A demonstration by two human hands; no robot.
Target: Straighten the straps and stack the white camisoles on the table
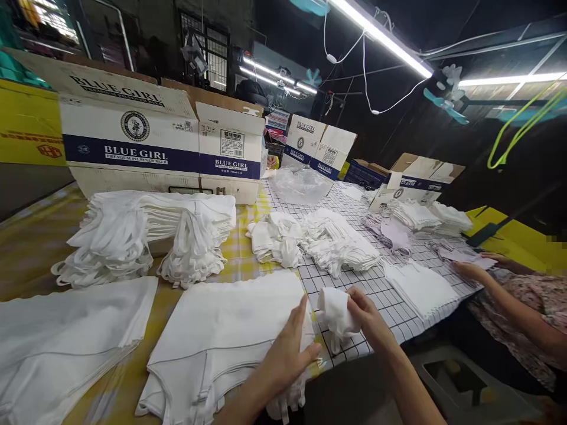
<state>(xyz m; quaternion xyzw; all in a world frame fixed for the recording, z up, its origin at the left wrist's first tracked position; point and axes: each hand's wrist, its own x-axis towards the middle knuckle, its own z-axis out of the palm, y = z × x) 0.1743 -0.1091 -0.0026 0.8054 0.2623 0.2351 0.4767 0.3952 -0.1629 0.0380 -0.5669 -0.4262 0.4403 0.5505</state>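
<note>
My right hand (367, 311) is closed on a small bunched white cloth garment (335, 308), held just above the checked tablecloth at the front edge. My left hand (289, 343) has its fingers stretched out and its thumb apart. It rests against the right side of a flat stack of white garments (225, 313) with grey seam lines. Loose straps or edges hang below that hand, partly hidden by it. Another flat stack of white garments (75, 330) lies farther left. Behind them stands a thick pile of folded white garments with dangling straps (190, 215).
Cardboard beer boxes (155, 133) line the back left. A clear plastic bag (301, 184) lies mid-table, behind white bundles (336, 239). At right, a co-worker's hands (472, 271) hold a pale cloth (465, 257), near a white pile (420, 289).
</note>
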